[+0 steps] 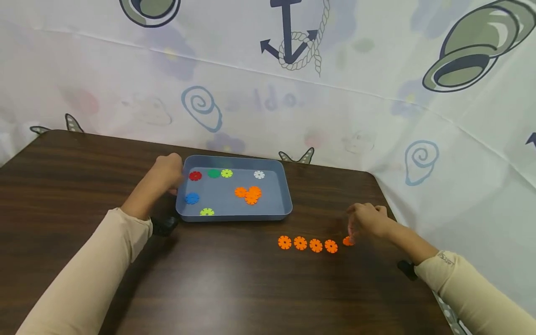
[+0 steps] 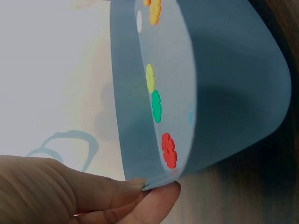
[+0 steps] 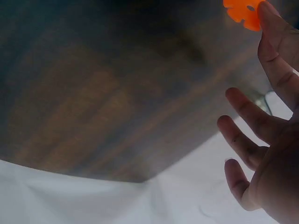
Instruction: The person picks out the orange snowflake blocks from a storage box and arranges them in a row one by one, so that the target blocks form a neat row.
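My left hand (image 1: 168, 172) pinches the left rim of a blue-grey tray (image 1: 234, 217) between thumb and fingers, as the left wrist view shows close up. In the tray lie notched plastic discs: a red disc (image 1: 195, 176), a green disc (image 1: 214, 173), a white disc (image 1: 259, 174), a blue disc (image 1: 192, 198), two yellow-green ones and a cluster of orange discs (image 1: 252, 195). At the right, my right hand (image 1: 368, 219) pinches an orange disc (image 3: 243, 13) between thumb and index finger, its other fingers spread. Left of it, several orange discs (image 1: 300, 243) lie in a row on the table.
The dark wood table (image 1: 201, 288) ends at the right just past my right hand. Behind it hangs a white printed cloth (image 1: 243, 70). The tray stands near the table's back edge.
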The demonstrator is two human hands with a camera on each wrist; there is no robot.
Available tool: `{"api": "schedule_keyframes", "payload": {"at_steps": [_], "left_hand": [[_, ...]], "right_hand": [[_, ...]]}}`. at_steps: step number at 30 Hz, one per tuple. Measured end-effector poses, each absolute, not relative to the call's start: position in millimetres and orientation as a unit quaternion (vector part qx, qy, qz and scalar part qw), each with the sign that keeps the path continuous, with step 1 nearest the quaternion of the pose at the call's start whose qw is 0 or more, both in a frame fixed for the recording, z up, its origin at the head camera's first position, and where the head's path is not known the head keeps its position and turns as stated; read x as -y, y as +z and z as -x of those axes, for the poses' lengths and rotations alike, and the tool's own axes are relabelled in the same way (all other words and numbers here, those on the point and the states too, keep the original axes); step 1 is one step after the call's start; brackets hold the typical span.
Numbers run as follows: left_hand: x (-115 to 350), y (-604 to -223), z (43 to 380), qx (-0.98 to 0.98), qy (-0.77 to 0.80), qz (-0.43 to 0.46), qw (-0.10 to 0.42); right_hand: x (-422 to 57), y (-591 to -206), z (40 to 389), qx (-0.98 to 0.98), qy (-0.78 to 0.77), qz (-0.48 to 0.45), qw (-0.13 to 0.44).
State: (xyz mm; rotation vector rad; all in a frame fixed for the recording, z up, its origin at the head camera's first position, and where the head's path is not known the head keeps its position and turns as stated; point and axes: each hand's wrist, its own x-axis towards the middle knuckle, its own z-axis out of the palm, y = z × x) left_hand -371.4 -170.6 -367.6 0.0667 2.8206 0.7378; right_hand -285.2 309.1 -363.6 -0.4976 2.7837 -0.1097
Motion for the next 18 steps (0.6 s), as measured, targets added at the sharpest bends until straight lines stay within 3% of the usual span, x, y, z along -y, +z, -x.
{"api": "schedule_keyframes", "payload": {"at_steps": [18], "left_hand": [[175.0,-366.0,370.9,-0.957,0.264,-0.012,0.118]], "right_hand": [[-312.5,-382.6,283.9,-0.974,-0.021,0.166,0.155]]}}
